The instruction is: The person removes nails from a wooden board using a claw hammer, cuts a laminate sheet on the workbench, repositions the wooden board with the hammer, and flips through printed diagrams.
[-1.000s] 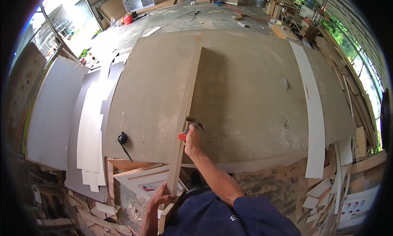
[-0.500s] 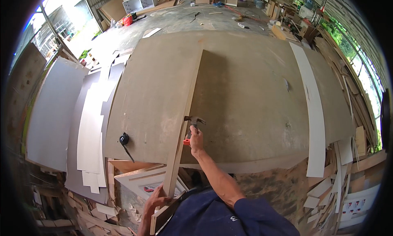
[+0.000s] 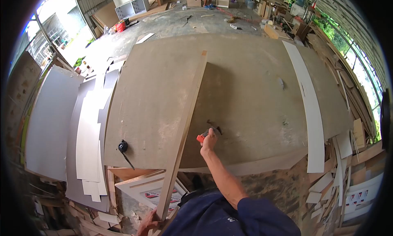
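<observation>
Gripping hammer (image 3: 200,138) | shifted rightward | now clear of beam (image 3: 184,131)

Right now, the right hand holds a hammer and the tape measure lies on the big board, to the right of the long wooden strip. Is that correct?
No, the head view shows the tape measure on the big board but left of the long wooden strip. The right hand does hold a hammer.

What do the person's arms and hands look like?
The right hand and left hand are bare, with no gloves showing. The right arm wears a short, navy-blue sleeve, and no watch shows on that wrist. The left sleeve is out of sight.
</observation>
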Tool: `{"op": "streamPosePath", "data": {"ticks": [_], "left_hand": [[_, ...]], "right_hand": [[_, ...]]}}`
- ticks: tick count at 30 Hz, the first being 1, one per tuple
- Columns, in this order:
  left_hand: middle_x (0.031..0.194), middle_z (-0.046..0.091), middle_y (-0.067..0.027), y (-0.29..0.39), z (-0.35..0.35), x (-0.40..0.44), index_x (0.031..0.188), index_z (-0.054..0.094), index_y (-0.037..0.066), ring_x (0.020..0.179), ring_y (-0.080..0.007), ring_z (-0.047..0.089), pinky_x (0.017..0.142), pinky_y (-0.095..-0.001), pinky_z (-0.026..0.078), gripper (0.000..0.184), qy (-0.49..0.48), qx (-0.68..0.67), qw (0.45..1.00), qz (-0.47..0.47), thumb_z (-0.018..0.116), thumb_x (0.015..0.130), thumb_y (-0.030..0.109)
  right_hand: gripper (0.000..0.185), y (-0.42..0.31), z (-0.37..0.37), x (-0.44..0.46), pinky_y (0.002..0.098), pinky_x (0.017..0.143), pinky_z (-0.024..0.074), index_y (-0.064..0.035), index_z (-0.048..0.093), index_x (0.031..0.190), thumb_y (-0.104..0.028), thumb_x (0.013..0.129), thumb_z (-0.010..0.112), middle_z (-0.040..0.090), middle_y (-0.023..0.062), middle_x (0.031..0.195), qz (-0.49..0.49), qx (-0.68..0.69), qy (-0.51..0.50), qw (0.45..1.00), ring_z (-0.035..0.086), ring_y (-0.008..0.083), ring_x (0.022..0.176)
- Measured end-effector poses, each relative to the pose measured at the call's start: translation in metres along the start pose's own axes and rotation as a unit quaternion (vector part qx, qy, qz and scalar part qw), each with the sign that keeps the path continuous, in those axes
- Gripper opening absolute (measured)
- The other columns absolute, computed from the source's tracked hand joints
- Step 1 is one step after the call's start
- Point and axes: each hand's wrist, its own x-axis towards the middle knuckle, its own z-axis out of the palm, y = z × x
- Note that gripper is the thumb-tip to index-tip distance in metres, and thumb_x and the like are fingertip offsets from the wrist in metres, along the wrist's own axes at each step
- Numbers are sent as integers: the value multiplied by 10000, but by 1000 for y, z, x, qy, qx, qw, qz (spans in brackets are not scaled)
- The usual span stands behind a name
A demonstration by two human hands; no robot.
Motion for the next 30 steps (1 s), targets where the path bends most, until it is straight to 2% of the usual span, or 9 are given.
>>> {"op": "streamPosePath", "data": {"ticks": [4, 7, 9, 13, 17, 21, 23, 25, 30], "left_hand": [[1106, 639, -187, -61, -5, -23, 1348, 494, 21, 1102, -298, 560, 981, -353, 404, 789, -15, 11, 994, 109, 732, 626, 233], [1213, 595, -187, -88, -15, -36, 1342, 499, 29, 1137, -281, 538, 989, -355, 398, 748, -46, -29, 996, 72, 729, 655, 212], [1204, 595, -183, -103, -19, -37, 1338, 499, 31, 1125, -277, 541, 977, -356, 403, 733, -48, -19, 998, 43, 728, 664, 208], [1187, 597, -175, -122, -24, -38, 1330, 499, 35, 1101, -269, 545, 952, -359, 413, 705, -45, 0, 999, 13, 725, 683, 202], [1169, 598, -167, -133, -29, -38, 1322, 500, 39, 1078, -261, 549, 928, -361, 422, 677, -44, 11, 999, -1, 722, 703, 195], [1151, 599, -159, -140, -35, -38, 1315, 500, 43, 1054, -253, 554, 903, -363, 432, 648, -43, 19, 999, -9, 719, 722, 188], [1142, 599, -155, -143, -40, -37, 1311, 501, 45, 1042, -250, 556, 891, -365, 437, 634, -43, 24, 999, -11, 717, 732, 185], [1133, 600, -151, -146, -44, -37, 1307, 501, 47, 1030, -246, 558, 879, -366, 442, 620, -41, 30, 999, -14, 716, 741, 182], [1111, 601, -141, -156, -50, -40, 1297, 501, 52, 1001, -236, 564, 848, -369, 454, 585, -34, 39, 998, -22, 712, 765, 173]], "right_hand": [[342, -20, 11, 27, 280, 393, 338, -98, 485, 801, -394, 973, 495, 540, 33, 659, -41, 68, 88, 993, 515, 136, 499], [367, -17, 30, 56, 312, 463, 415, -52, 480, 825, -392, 960, 513, 533, 46, 708, -72, 92, 111, 987, 534, 160, 549], [309, -15, 49, 81, 256, 398, 283, -141, 487, 767, -381, 959, 517, 536, 5, 648, -99, 47, 84, 990, 489, 111, 501], [292, -49, 62, 82, 254, 407, 290, -154, 489, 756, -373, 942, 541, 523, -9, 620, -5, -21, -13, 1000, 501, 106, 507], [295, -40, 57, 75, 265, 416, 317, -135, 492, 763, -362, 947, 534, 506, -8, 612, -70, 37, 55, 995, 520, 105, 526], [332, -28, 70, 71, 302, 457, 367, -94, 469, 756, -351, 964, 504, 485, 9, 632, -144, 137, 291, 936, 491, 130, 527], [328, -41, 73, 76, 305, 451, 355, -98, 473, 749, -349, 956, 513, 499, 10, 638, -75, -64, -6, 995, 484, 129, 520], [331, -60, 75, 92, 301, 420, 318, -106, 475, 737, -356, 950, 513, 519, 16, 649, -29, -50, -7, 998, 465, 123, 504], [394, -55, 76, 86, 345, 538, 436, -11, 466, 711, -319, 955, 500, 502, 65, 678, -97, 131, 229, 960, 501, 156, 593]]}}
